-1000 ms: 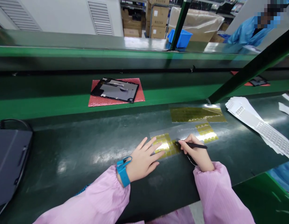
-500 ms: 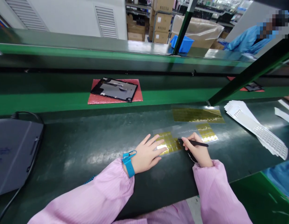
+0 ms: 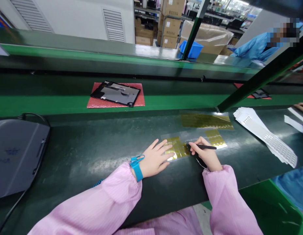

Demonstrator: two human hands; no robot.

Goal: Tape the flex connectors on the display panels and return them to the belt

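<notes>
My left hand (image 3: 155, 159), with a blue strap on its wrist, lies flat with fingers spread. Its fingertips rest on the left part of a clear sheet carrying amber film pieces (image 3: 176, 143). A slim black stick-like tool (image 3: 207, 147) is pinched in my right hand (image 3: 204, 153); whether it has one arm or two cannot be made out. The tool's front end is over the amber pieces at the sheet's middle. Between the amber patches at left and right, the sheet is transparent. Behind it lies a second amber film sheet (image 3: 206, 120).
A tablet-like screen part (image 3: 119, 94) sits on red bubble wrap (image 3: 92, 103) at the back. White label strips (image 3: 266, 135) are stacked at right, near another person's hand (image 3: 302, 107). A grey device (image 3: 19, 156) with a cable stands left. A green post (image 3: 249, 78) slants upward.
The camera view has shifted slightly. The black tool and my right hand have moved a little over the sheet, with the tool's grip kept. My left hand stays spread on the sheet.
</notes>
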